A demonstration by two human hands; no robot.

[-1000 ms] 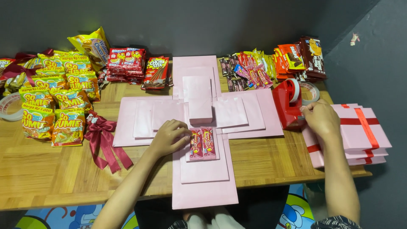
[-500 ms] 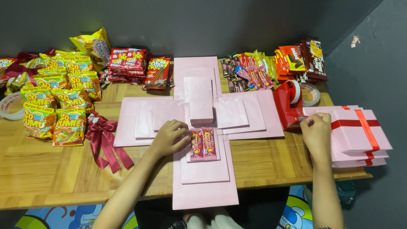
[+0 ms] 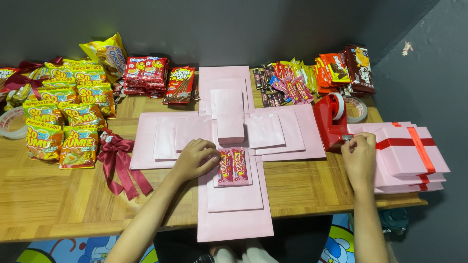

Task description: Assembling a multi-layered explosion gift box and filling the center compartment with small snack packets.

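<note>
A pink cross-shaped unfolded box (image 3: 234, 214) with layered flaps lies on the wooden table (image 3: 58, 204). Two small pink candy packets (image 3: 232, 166) rest on its near flap. My left hand (image 3: 194, 159) presses down beside them, fingertips touching the left packet. My right hand (image 3: 360, 155) sits at the front of the red tape dispenser (image 3: 330, 122), fingers pinched at the tape end by the cutter. A small pink box (image 3: 229, 114) stands at the cross's centre.
Yellow snack bags (image 3: 63, 117) and a dark red ribbon bow (image 3: 118, 158) lie left. Red biscuit packs (image 3: 145, 74) and more sweets (image 3: 312, 78) line the back. Pink lids with red ribbon (image 3: 414, 156) are stacked right. Tape rolls (image 3: 10, 122) sit at both sides.
My right hand has come back from the tape dispenser's top toward me and now pinches at its front cutter. My left hand has stayed on the packets.
</note>
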